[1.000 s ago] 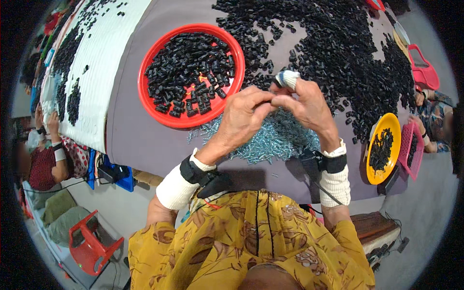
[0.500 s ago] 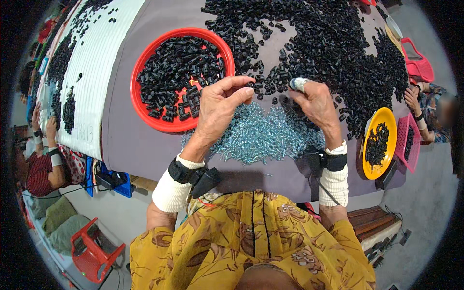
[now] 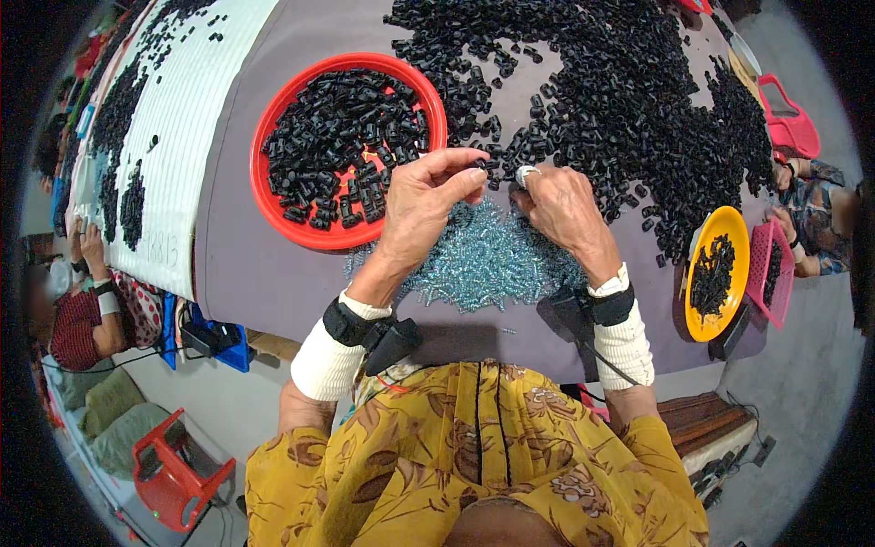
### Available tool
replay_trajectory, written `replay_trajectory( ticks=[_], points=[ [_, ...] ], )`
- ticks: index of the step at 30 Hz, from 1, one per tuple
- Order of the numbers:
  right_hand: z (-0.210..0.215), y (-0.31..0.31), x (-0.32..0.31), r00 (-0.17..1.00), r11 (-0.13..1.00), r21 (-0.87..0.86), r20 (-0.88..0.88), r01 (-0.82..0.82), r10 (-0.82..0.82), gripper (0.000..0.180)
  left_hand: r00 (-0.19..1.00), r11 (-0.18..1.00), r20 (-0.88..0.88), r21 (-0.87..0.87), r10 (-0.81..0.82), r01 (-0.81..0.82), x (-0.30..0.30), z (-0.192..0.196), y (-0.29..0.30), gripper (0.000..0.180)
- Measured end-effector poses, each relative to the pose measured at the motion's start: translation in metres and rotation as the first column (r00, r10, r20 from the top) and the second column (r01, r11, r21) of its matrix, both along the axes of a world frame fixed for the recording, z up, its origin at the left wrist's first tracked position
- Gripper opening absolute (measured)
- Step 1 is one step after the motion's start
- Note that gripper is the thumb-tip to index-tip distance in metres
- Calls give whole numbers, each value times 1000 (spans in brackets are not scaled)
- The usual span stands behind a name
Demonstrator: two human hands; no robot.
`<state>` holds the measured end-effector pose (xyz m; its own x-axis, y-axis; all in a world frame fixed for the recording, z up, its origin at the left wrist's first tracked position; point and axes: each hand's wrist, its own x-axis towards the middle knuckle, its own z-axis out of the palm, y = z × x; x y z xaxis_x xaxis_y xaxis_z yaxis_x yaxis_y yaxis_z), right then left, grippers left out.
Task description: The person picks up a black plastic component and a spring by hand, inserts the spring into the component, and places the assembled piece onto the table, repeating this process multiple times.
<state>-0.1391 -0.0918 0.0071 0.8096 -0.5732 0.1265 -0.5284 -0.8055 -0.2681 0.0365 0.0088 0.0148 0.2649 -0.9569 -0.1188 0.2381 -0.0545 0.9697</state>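
My left hand (image 3: 417,202) pinches a small black plastic part (image 3: 482,164) between thumb and forefinger, just above the table. Close to its right, my right hand (image 3: 567,211) is closed, knuckles up, with white tape around one finger; what its fingertips hold is hidden. Beneath and between both hands spreads a heap of small bluish metal springs (image 3: 488,264). A round red basin (image 3: 270,205) filled with black cylindrical parts (image 3: 337,128) stands left of my left hand. Beyond my right hand lies a broad pile of loose black parts (image 3: 629,118).
On the right stand a yellow tray (image 3: 737,273) with black pieces and a pink basket (image 3: 778,305). A person (image 3: 816,219) works at the right edge, another (image 3: 82,319) at the left by a white ribbed surface (image 3: 196,118). A red stool (image 3: 178,469) is at lower left.
My right hand has moved left, closer to my left hand, and turned its knuckles up. My left hand still pinches the black part, shifted slightly right.
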Motion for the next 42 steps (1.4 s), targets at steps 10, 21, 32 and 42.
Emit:
replay_trajectory(
  ticks=[10, 21, 32, 42],
  points=[
    [17, -1, -5, 986, 997, 67, 164, -25, 14, 17, 996, 999, -91, 51, -1, 5, -7, -7, -2, 23],
    [49, 13, 5, 948, 976, 22, 244, -218, 206, 12, 928, 989, -361, 72, -92, 126, -15, -3, -1, 22],
    [47, 13, 9, 884, 986, 65, 455, -155, 108, 18, 889, 997, -454, 11, -60, 73, -13, 4, -6, 18],
    [57, 8, 24, 826, 983, -148, 538, -108, 172, 18, 887, 995, -461, -79, 18, -62, -12, 26, -13, 19]
  ],
)
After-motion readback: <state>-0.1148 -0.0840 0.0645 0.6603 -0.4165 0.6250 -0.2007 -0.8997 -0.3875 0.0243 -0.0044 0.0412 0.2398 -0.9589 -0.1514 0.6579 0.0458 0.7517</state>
